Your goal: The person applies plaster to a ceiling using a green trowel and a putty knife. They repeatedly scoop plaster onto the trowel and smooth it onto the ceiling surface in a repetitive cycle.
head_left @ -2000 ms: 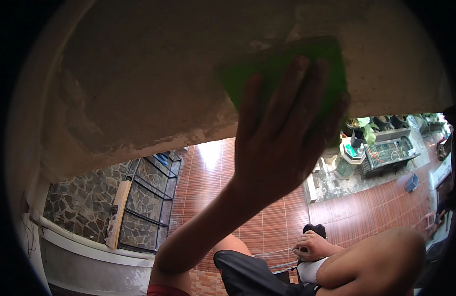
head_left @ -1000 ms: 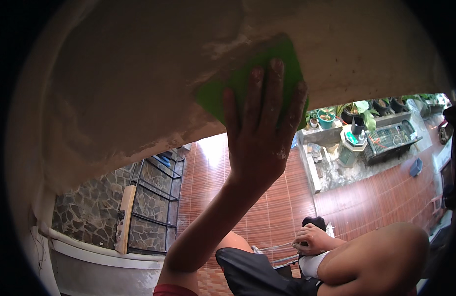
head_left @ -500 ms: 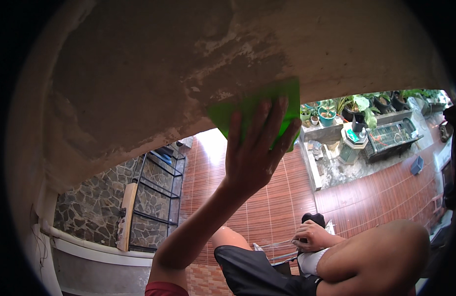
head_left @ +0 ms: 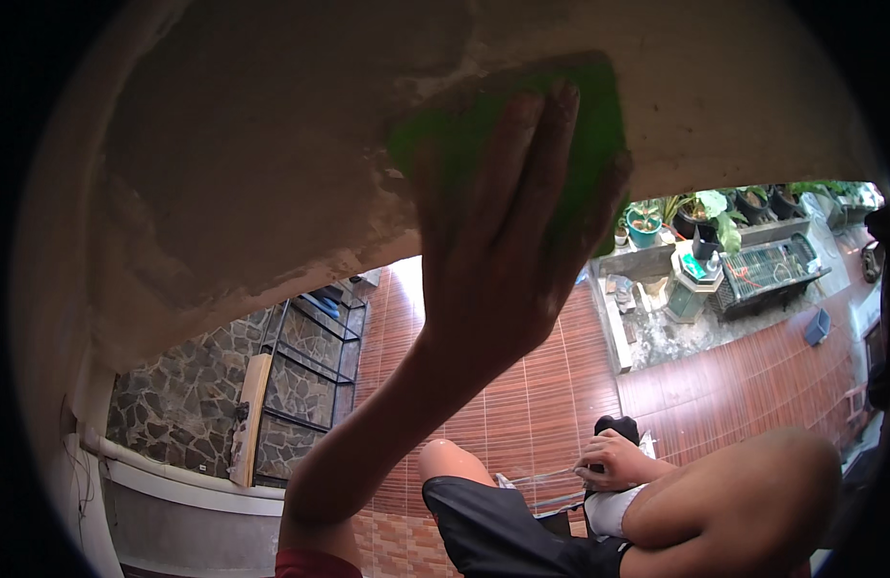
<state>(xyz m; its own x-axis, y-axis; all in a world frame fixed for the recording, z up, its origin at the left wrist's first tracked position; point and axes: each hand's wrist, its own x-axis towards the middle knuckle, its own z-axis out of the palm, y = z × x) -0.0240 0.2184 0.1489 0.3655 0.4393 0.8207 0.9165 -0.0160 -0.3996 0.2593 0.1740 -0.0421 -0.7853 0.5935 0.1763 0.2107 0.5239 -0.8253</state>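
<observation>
My left hand (head_left: 503,222) reaches up from the lower left and grips a green plastic putty scraper (head_left: 599,106). Its fingers lie stretched along the scraper's face, and the thumb is hidden. The scraper is pressed against the underside of a grey-brown plastered surface (head_left: 243,164), which has rough, pale patches near the blade. Lower right, beside my bent leg (head_left: 753,501), my right hand (head_left: 614,460) is curled closed. A black thing (head_left: 616,424) shows just beyond it; what the fingers hold cannot be made out.
Below lies a reddish striped tile floor (head_left: 493,414). A black metal frame (head_left: 305,361) and a wooden board (head_left: 249,421) stand at left over stone paving (head_left: 190,405). Potted plants (head_left: 700,204), an octagonal stand (head_left: 691,289), a dark slatted bench (head_left: 768,275) and a grey bin (head_left: 817,328) are at right.
My left hand has pushed the green scraper farther up along the plastered surface, away from its lower edge. My right hand stays in the same place.
</observation>
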